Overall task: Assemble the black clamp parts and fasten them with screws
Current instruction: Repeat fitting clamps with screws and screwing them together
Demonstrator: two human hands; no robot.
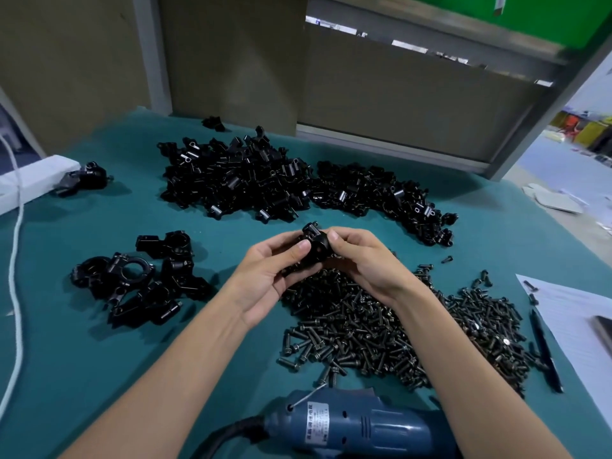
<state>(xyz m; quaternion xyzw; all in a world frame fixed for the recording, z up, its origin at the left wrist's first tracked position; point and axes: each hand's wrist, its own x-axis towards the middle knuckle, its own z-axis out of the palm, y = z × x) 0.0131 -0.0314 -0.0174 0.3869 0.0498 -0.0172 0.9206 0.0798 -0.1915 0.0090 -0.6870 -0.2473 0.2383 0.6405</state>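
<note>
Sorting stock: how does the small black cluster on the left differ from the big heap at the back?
The left cluster holds few bulky pieces; the back heap holds many smaller ones. The left cluster lies nearer, the back heap farther. Both are black, on the green mat.

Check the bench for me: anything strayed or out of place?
Minor only. Two screws lie on the white paper at the right, apart from the screw pile, and one black part sits alone beyond the far heap. Nothing looks spilled or damaged.

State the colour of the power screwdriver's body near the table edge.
The plastic power screwdriver body is blue; the head view shows it.
</note>
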